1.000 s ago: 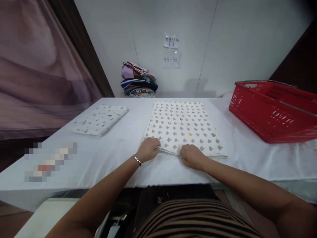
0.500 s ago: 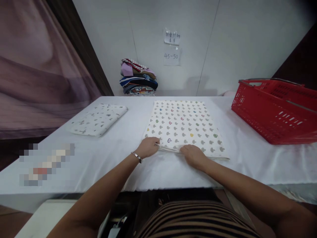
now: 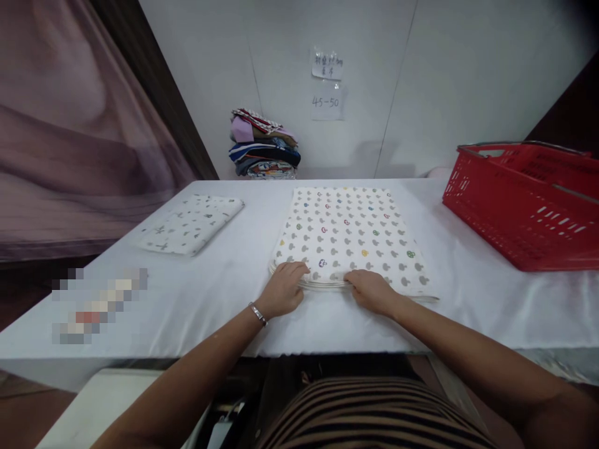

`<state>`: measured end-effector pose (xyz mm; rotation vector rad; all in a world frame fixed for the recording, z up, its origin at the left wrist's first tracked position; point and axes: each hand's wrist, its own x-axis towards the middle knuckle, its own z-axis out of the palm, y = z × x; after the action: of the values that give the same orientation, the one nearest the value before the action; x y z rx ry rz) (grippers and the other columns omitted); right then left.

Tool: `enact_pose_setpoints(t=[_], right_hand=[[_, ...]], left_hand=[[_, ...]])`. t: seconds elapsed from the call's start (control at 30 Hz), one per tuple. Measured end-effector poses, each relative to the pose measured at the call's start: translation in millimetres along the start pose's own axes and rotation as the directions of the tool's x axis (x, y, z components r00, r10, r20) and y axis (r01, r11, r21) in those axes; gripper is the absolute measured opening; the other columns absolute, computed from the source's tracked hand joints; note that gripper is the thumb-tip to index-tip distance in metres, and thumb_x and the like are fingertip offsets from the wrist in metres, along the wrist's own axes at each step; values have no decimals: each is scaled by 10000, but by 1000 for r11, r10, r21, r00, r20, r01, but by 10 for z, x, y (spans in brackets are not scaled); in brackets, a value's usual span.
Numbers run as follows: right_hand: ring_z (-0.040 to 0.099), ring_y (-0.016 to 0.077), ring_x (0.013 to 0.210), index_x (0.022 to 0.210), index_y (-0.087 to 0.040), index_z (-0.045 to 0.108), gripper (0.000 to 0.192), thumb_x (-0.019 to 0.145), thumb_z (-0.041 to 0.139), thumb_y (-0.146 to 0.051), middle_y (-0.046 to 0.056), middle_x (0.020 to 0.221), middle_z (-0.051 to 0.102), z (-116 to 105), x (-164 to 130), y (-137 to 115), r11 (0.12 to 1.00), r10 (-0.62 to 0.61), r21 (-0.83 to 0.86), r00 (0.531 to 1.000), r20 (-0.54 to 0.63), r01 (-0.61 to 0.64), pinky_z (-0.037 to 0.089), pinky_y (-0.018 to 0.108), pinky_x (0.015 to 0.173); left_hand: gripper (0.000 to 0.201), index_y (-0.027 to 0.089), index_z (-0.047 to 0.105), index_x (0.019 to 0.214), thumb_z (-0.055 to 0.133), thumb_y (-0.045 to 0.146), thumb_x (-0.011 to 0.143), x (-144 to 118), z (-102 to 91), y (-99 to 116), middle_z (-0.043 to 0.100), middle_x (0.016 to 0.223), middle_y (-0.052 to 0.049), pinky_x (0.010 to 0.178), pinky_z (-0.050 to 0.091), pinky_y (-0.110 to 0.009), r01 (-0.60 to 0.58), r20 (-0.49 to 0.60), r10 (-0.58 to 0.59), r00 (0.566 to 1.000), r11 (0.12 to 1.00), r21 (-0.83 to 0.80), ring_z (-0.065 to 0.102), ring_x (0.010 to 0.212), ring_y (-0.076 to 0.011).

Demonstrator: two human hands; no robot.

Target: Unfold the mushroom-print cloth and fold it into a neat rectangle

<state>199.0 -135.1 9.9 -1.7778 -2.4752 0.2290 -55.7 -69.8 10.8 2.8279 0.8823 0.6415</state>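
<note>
The patterned cloth [image 3: 349, 234] — white, dotted with grey and coloured motifs — lies folded flat mid-table. The left hand [image 3: 282, 289] and right hand [image 3: 373, 291] curl loosely over its layered near edge, fingers gripping the stacked hem.

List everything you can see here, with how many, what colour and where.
patterned cloth: one, white with grey and coloured prints, folded flat at table centre
small folded cloth: one, white with grey prints, table left
basket: one, red, table right
clothes stack: one, mixed colours, far edge by wall
paper notes: two, white, on wall
table: one, white cover
curtain: one, mauve, left
bracelet: one, silver, left wrist
left hand: gripping cloth's near edge
right hand: on cloth's near edge
</note>
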Motion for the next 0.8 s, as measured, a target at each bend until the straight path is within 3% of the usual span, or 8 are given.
enact_pose_setpoints(t=[0.23,0.5,0.8], right_hand=[[498,188,838,901,-165,535,179,759,460,-87,73,910,574,19,-47,-82,986,-115,-124,993,-19,112,337,286,691],[485,183,836,865,-163,542,119,856,471,-258,70,895,558,25,-73,-102,982,-172,-93,981,-91,164,347,286,716],[512,159,833,873,-180,573,218,930,383,-272,55,868,572,31,-45,-46,990,-130,46,986,-105,135,375,261,718]], left_hand=[[37,189,511,803,525,221,791,-94,-3,25,569,1045,-76,893,403,-388,21,-60,-23,998,999,-30,501,1020,-196],[97,189,538,909,485,217,833,-2,-8,-15,603,843,-21,816,403,-346,20,49,-22,999,999,40,535,826,-160],[157,179,519,788,386,146,864,87,-1,-47,563,787,-37,761,392,-325,-55,70,42,997,981,186,499,781,-163]])
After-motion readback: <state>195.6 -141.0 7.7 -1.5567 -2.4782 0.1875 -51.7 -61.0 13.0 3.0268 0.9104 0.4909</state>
